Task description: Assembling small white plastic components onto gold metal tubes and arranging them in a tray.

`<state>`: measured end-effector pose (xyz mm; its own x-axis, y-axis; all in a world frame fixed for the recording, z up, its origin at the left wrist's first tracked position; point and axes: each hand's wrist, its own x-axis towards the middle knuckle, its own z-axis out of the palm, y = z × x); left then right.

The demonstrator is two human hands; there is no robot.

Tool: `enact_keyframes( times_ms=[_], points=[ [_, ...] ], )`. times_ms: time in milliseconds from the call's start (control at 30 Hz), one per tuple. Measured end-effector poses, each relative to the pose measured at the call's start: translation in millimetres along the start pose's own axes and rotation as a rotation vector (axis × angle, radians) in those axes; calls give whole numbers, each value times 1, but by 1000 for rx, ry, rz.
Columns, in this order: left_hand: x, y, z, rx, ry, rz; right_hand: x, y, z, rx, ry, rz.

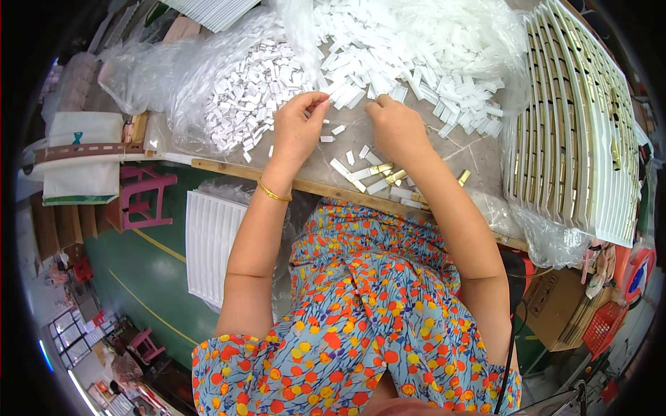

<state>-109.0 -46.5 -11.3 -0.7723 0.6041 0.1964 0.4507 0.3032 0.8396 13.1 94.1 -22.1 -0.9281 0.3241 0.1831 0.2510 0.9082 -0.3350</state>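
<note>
Two loose heaps of plastic parts lie before us on the grey tabletop point(320, 166): small white clips point(253, 90) to the left, and longer translucent strips point(451, 83) across the centre and right. Our left hand point(297, 132) is beside the clips, its thumb and forefinger drawn close together; we cannot tell whether they meet or pinch a part. Our right hand point(401, 128) is at the near edge of the strips, its fingers curled inward and the tips partly hidden, so we cannot tell how far they are open or whether they hold anything. A few stray clips lie between our hands. Near our right forearm, several gold-ended tubes point(395, 177) lie close to the wooden edge point(232, 168) of the table. Clear plastic sheeting point(142, 76) spreads around the heaps. On our right, a ribbed tray point(614, 222) carries rows of gold pieces point(615, 158). Below the table to our left, we see a white corrugated panel point(212, 243) and, farther off, a pink stool point(147, 220).
</note>
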Motion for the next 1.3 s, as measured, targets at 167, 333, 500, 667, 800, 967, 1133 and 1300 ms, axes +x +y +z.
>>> enact_keyframes(
  times_ms=[167,333,500,667,800,967,1133,1300],
  points=[
    [-7,10,15,42,-72,78,-7,5,-3,-34,33,-23],
    [-20,28,30,-319,-451,-347,-27,5,-26,245,169,-104],
    [-31,32,47,-842,-423,-581,-39,11,-32,581,323,129],
    [-43,45,66,-1062,-412,-569,-56,23,-32,766,288,308],
    [-47,51,78,-1014,-401,-469,-67,20,-47,1066,194,435],
    [-48,69,85,-926,-506,-412,-75,33,-56,1215,195,546],
    [-15,64,84,-497,-513,-283,-82,47,-73,1126,259,740],
    [50,53,106,562,-191,923,-86,56,-77,1093,281,741]
  ],
)
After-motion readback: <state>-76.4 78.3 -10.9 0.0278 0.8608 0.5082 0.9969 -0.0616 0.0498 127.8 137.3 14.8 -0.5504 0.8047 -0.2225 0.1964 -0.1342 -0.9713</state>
